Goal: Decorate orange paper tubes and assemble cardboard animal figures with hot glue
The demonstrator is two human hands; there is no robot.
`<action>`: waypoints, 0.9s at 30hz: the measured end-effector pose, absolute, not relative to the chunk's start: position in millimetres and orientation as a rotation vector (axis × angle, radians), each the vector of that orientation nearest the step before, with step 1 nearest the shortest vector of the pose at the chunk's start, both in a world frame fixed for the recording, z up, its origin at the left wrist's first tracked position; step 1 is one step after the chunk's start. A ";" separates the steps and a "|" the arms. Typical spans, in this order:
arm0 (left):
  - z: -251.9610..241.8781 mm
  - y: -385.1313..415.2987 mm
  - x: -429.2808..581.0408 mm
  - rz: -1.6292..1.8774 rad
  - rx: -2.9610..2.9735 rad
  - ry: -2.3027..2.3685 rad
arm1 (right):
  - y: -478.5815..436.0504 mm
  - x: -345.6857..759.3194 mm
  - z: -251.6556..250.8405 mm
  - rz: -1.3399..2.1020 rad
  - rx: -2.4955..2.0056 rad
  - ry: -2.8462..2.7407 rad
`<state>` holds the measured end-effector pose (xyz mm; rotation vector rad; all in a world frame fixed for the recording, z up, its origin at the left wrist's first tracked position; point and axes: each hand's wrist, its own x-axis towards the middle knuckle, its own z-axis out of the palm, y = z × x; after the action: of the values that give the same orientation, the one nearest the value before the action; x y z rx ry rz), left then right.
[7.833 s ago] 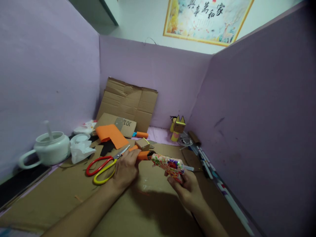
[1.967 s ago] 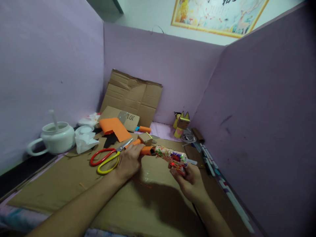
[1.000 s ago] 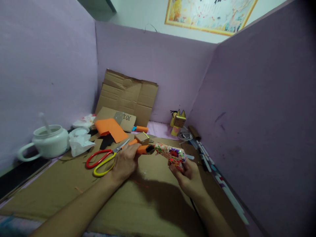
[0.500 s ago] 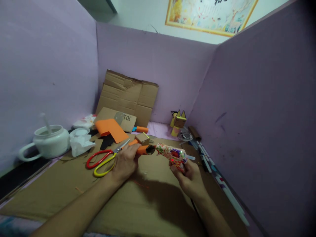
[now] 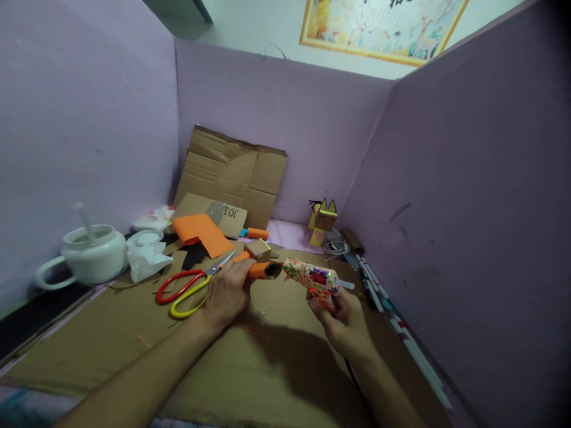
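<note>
My left hand [image 5: 229, 292] is closed around an orange paper-covered cardboard tube [image 5: 259, 271], its hollow end facing right. Gripped in my right hand [image 5: 345, 321] is a hot glue gun [image 5: 312, 277] with a floral pattern, a clear glue stick [image 5: 347, 285] poking out of its back. The gun's nozzle is at the tube's open end; whether it touches the rim I cannot tell. Just behind the tube is a small cardboard box shape [image 5: 257, 249] with a yellow edge. Scissors [image 5: 195, 286] with one red and one yellow handle lie left of my left hand.
A white mug-like pot [image 5: 94, 255] and a crumpled tissue [image 5: 147, 260] stand left. Behind lie orange paper [image 5: 203, 233] and leaning cardboard [image 5: 234, 169]. A small cardboard animal figure [image 5: 325, 221] stands at the back right, near a coiled cable [image 5: 335, 246]. Purple walls enclose the table.
Almost nothing differs. Both hands keep the tube and glue gun in the same position; the view has shifted very slightly.
</note>
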<state>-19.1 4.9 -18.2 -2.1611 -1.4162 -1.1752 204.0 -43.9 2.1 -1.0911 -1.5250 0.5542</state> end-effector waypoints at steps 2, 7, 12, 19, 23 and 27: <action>-17.8 4.4 -18.8 -1.180 -2.164 -1.411 | -44.9 202.3 2.6 0.566 -1.088 -1.523; -18.3 5.1 -18.4 -1.182 -2.150 -1.393 | -47.5 199.3 4.9 0.553 -1.072 -1.537; -18.5 5.1 -18.4 -1.178 -2.148 -1.401 | -46.2 199.9 3.5 0.533 -1.080 -1.576; -17.0 4.4 -18.3 -1.176 -2.170 -1.400 | -42.3 203.6 -5.3 0.589 -1.078 -1.595; -17.7 4.8 -18.7 -1.172 -2.183 -1.419 | -42.3 203.0 -6.2 0.621 -1.069 -1.564; -19.8 5.5 -19.5 -1.188 -2.223 -1.466 | -43.5 202.8 3.6 0.630 -1.057 -1.518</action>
<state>-19.5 5.5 -19.8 -2.2225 -1.4655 -1.1879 202.8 -43.5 3.6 -1.0571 -1.5180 0.6297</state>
